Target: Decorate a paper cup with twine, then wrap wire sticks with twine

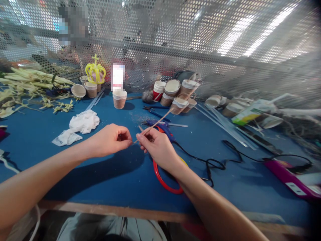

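Observation:
My left hand (112, 140) is closed in a pinch at the tip of a thin tan strand (163, 117), which looks like twisted plant fibre. My right hand (159, 147) grips the same strand a short way along, and its long end rises up and right past the cups. Both hands are above the blue tabletop (105, 187). Under my right hand and wrist lie scissors with red and yellow handles (160, 179), partly hidden. Just behind that hand is a blue glue gun (164, 129), its black cable running right.
Brown-wrapped cups (179, 105) stand at the back, near pliers (156, 112). One cup (119, 99) supports a lit phone (117, 77). Crumpled tissue (84, 122), pale husks (32, 80) and a yellow crown (95, 72) are left. Clear glue sticks (225, 125) and a purple power strip (293, 179) lie right.

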`<state>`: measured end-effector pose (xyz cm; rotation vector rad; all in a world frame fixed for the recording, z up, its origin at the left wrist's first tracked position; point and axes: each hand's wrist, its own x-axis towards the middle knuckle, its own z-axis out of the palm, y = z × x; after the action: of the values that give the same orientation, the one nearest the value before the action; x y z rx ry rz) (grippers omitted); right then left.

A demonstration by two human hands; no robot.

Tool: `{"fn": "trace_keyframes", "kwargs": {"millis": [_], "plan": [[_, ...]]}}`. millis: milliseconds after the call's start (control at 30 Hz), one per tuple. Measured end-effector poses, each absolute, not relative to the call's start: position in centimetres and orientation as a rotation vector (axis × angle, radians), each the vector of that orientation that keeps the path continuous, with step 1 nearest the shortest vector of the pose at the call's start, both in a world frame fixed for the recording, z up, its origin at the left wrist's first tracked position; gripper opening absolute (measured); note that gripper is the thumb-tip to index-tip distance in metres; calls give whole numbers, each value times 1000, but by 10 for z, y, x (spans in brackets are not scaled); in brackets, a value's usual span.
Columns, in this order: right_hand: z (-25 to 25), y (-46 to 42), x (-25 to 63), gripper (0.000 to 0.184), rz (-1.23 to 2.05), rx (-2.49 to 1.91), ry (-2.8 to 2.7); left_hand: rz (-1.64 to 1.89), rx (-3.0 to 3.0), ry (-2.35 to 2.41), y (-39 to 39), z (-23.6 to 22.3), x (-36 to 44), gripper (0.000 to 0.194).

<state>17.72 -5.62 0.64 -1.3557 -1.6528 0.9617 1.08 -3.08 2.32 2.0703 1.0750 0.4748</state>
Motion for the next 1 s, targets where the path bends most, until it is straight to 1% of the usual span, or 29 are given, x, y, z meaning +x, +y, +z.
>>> {"fn": "trace_keyframes", "kwargs": {"millis": [267,567,767,867,1000], "plan": [[4,-57,177,21,764,-1404,-1708,515,2111,1100,-36,24,13,11],[2,-57,175,26,625,-1396,-1710,577,2246,1105,-42,23,18,9],[0,-57,174,27,604,-1399,-1723,628,2341,1131,-42,23,23,14],[0,-57,174,25,693,-1390,-1698,614,2331,1120,-42,23,23,14],[4,-57,175,17,1021,-1252,-1670,593,2274,1109,-41,21,20,12]]}}
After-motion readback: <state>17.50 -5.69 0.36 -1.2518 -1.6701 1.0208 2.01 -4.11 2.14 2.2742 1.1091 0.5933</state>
